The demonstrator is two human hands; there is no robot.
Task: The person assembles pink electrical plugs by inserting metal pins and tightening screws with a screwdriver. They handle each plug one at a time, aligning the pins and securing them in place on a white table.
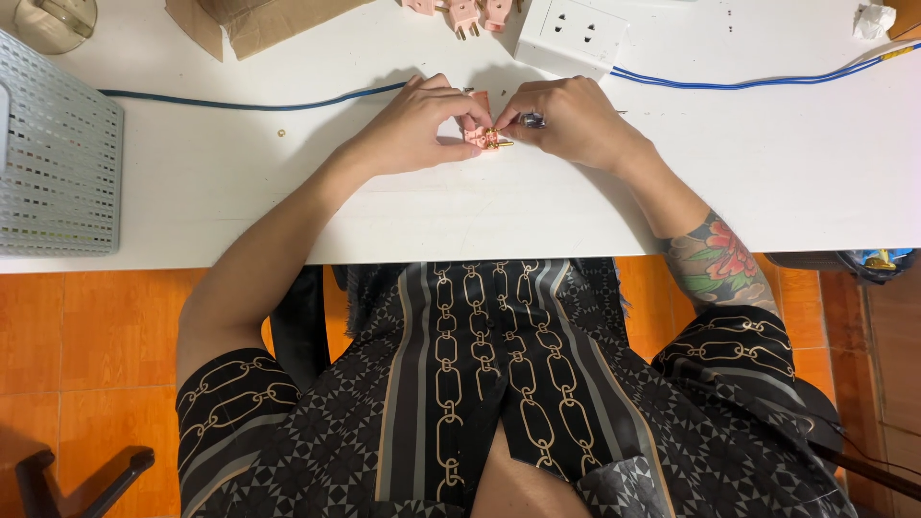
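Left hand: the left hand (417, 129) rests on the white counter (288, 182), fingers pinched narrow on a small pink plastic plug body with brass prongs (486, 137), apparently to steady it.
Right hand: the right hand (566, 120) meets it from the other side, fingers curled tight around a slim tool with a shiny metal tip (533, 120); its shaft is hidden in the fist, so its kind cannot be told.
Plug: it lies at the counter's middle, between both thumbs, prongs pointing right; much of it is covered by fingers.
Cable: a thin blue cable (249, 104) runs across the counter behind the hands, its middle stretch hidden by them.
Spares: more pink plugs (465, 13) sit at the far edge, cut off by the frame, beside a white socket block (573, 31).
Edges: a grey perforated metal basket (53, 153) stands at left; a torn brown cardboard box (259, 21) is only partly in view.
Small part: a tiny brass ring (281, 133) lies loose, well apart.
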